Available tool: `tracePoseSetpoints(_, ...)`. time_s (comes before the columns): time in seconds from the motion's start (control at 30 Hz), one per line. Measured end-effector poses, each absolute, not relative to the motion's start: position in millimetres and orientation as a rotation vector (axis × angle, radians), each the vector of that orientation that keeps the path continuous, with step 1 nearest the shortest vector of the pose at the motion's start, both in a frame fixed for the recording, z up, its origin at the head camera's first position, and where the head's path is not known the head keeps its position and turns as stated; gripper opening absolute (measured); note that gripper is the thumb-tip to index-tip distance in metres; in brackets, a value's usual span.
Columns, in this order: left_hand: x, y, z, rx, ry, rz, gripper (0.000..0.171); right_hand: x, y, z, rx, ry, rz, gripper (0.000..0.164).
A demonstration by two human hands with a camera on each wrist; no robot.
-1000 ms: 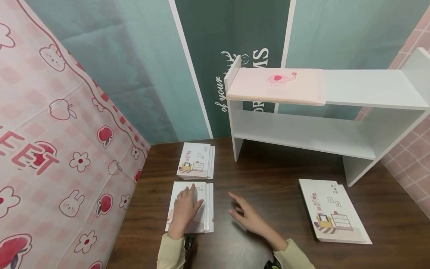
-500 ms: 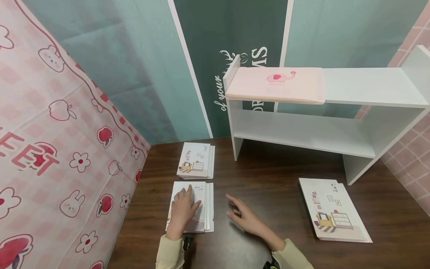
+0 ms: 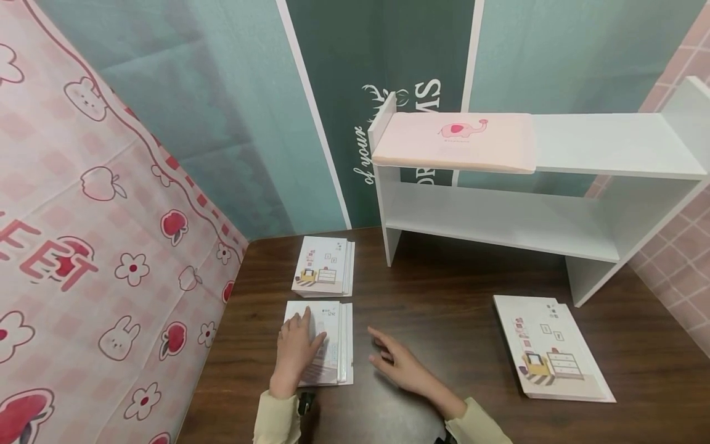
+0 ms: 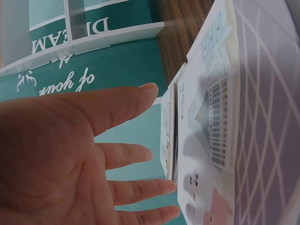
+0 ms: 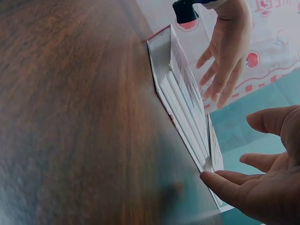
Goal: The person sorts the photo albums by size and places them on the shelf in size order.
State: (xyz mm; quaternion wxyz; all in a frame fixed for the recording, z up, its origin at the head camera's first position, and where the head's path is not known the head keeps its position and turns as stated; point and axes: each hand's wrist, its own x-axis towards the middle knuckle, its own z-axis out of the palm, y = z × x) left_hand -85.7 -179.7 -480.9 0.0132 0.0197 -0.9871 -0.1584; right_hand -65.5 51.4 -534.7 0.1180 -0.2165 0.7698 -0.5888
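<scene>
A stack of white books (image 3: pixel 326 357) lies near the left of the table, its edges uneven on the right side. Over its cover is my left hand (image 3: pixel 296 348), fingers spread and extended; whether the fingertips touch the cover is hard to tell. The left wrist view shows the palm of this left hand (image 4: pixel 61 154) beside the cover's printed drawings. To the right of the stack, my right hand (image 3: pixel 402 364) hovers above the table with loosely bent fingers and holds nothing. Seen from the right wrist, that right hand (image 5: pixel 262 173) is near the stack's page edges.
Behind the near stack lies a second book stack (image 3: pixel 322 265). Another pile of books (image 3: pixel 554 351) lies at the right. A white two-tier shelf (image 3: pixel 499 222) stands at the back, with a pink elephant-print cloth (image 3: pixel 460 145) on its top board. A patterned curtain (image 3: pixel 111 246) borders the left side.
My left hand has slid slightly left and toward me, baring more of the cover. My right hand has drifted a little left and nearer. The books have stayed in place.
</scene>
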Motion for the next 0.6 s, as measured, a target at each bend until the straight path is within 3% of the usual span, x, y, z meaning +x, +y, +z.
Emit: tracePoseSetpoints(0.6,-81,-191,-484,0.219,-3.103,-0.588,0.069,-66,43,-540,-0.657,2.159,-1.745,0.056)
